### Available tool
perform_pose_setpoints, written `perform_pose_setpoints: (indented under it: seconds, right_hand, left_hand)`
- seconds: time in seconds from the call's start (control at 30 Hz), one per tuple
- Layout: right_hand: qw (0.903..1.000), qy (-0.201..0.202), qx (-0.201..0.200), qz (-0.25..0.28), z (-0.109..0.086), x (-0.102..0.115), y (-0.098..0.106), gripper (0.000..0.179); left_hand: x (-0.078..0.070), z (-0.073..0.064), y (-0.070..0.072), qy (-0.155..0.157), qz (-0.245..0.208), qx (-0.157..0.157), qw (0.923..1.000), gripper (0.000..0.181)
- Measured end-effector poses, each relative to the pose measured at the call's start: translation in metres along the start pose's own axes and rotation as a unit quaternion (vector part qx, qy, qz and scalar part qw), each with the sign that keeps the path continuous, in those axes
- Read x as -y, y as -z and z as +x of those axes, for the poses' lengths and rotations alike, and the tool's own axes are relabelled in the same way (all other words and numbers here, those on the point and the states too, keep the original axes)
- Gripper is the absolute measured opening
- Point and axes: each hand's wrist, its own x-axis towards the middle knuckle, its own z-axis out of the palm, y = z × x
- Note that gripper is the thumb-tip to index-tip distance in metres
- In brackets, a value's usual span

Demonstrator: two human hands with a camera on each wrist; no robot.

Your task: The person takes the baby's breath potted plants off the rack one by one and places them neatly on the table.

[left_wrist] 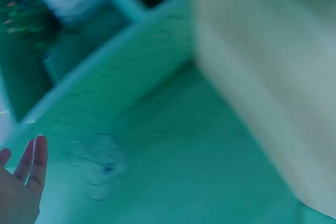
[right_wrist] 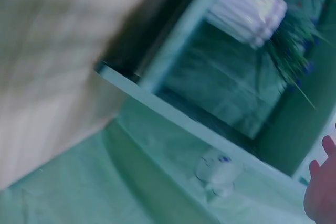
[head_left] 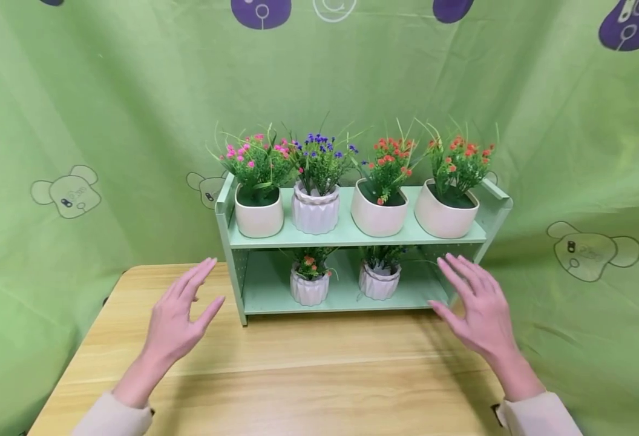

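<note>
While your left hand [head_left: 175, 321] and right hand [head_left: 483, 309] hover, fingers extended, empty, the shelf [head_left: 265, 293] stands beyond, long axis left-right, right hand apparently nearer.

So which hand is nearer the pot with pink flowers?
Left. The left hand hovers below and to the left of the pot in the head view, apart from it; the right hand is off by the right end of the shelf.
</note>
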Motion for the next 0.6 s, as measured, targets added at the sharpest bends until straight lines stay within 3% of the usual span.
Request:
perform_pose_setpoints:
  seconds: [0.13, 0.3, 0.43, 0.6]
  right_hand:
    - [0.9982, -0.033, -0.043, 0.024, 0.017, -0.008, 0.016, 0.079]
    - [0.9910, -0.092, -0.068, 0.069, 0.039, -0.026, 0.036, 0.075]
    - [0.9824, -0.131, -0.088, 0.099, 0.056, -0.044, 0.047, 0.063]
    - [0.9700, -0.193, -0.092, 0.114, 0.069, -0.061, 0.055, 0.060]
  left_hand:
    - [-0.022, 0.037, -0.005, -0.003, -0.086, -0.030, 0.9959, 0.069]
    - [-0.043, 0.075, -0.014, 0.006, -0.161, -0.040, 0.9861, 0.066]
    - [-0.053, 0.095, -0.024, 0.036, -0.189, -0.046, 0.9803, 0.063]
    - [-0.061, 0.110, -0.036, 0.067, -0.218, -0.055, 0.9721, 0.060]
